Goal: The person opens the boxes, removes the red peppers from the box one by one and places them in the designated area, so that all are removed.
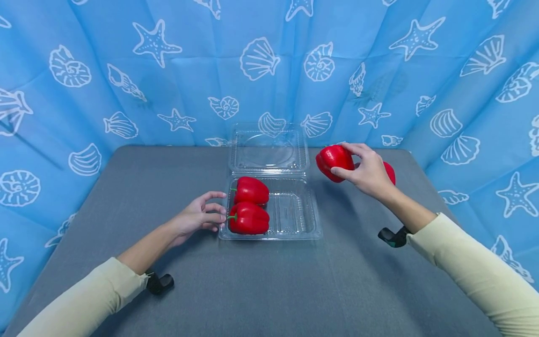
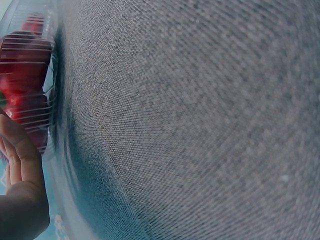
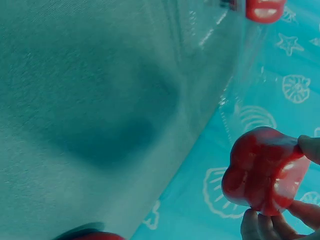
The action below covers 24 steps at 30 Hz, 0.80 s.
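Observation:
Two red bell peppers with green stems, a rear one (image 1: 251, 191) and a front one (image 1: 249, 218), lie in the left half of a clear plastic clamshell box (image 1: 313, 224). The left hand (image 1: 197, 217) is at the box's left edge, fingers loosely extended beside the front pepper's stem; whether they touch the rim I cannot tell. Above the table, right of the box, the right hand (image 1: 365, 169) grips a third red bell pepper (image 3: 262, 172) between thumb and fingers. Behind that hand, another red pepper (image 1: 389, 172) is partly hidden.
The box's lid (image 1: 269, 150) stands opened toward the back. A grey cloth-covered table (image 1: 269, 290) carries everything. A blue curtain (image 1: 269, 61) with white shells and starfish hangs behind it. Black wrist cameras (image 1: 160, 283) sit under the cream sleeves.

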Motion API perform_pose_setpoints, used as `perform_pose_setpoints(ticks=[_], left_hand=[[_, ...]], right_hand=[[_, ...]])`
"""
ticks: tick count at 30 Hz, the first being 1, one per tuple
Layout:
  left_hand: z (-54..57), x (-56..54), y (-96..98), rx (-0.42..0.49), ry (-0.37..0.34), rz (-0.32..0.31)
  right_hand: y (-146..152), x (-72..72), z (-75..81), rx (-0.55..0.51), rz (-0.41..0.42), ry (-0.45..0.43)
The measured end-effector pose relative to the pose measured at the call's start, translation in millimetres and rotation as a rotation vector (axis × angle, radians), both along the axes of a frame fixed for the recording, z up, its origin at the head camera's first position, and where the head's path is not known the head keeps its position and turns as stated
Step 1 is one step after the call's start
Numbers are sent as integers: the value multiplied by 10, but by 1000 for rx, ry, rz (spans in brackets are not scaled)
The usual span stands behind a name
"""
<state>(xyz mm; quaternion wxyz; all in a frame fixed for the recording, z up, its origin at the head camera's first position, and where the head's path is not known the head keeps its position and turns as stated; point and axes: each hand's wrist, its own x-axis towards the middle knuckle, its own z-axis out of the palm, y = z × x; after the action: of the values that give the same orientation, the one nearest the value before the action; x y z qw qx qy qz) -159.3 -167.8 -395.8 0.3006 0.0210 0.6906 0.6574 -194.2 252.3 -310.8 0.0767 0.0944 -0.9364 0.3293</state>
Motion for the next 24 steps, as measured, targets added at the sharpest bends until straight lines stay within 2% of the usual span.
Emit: perform_pose_setpoints(ticks=[16,24], left_hand=[[-31,-2,-9,5,-3,-2],[-37,-16,-6,10,-10,3]], right_hand=[[275,-47,-350,5,-117,-40],[357,-80,-513,7,-162,-29]])
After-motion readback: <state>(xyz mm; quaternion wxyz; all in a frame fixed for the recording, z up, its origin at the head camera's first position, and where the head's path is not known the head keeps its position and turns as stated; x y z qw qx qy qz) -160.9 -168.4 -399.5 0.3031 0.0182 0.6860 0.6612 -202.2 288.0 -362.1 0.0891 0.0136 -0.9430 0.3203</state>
